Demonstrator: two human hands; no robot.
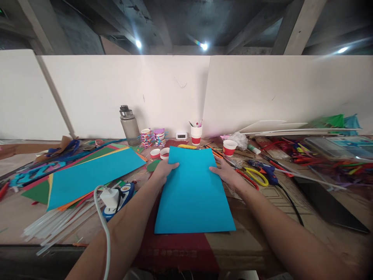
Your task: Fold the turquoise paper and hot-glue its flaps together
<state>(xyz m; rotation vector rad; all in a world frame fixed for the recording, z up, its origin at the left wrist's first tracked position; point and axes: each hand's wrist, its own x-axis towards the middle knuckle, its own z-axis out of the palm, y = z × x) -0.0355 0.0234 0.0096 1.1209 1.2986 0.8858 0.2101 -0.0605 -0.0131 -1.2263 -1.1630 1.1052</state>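
A blue sheet of paper (194,190) is held in front of me, its near edge reaching over the table's front. On its left edge, my left hand (163,169) grips it with the thumb on top and the fingers hidden behind. At the right edge my right hand (225,171) pinches it the same way, thumb on the upper face. Close beyond the sheet are cut paper cup rings (164,153) and a yellow utility knife (187,146). Scissors with yellow handles (256,177) lie to the right of my right hand.
Stacked coloured paper (96,171), clear glue sticks (62,225) and a power strip (126,194) lie left. A bottle (129,126) and a cup of pens (196,134) stand at the back. To the right are a paper cup (230,147), a blue glue gun (269,173) and a dark tablet-like slab (329,202).
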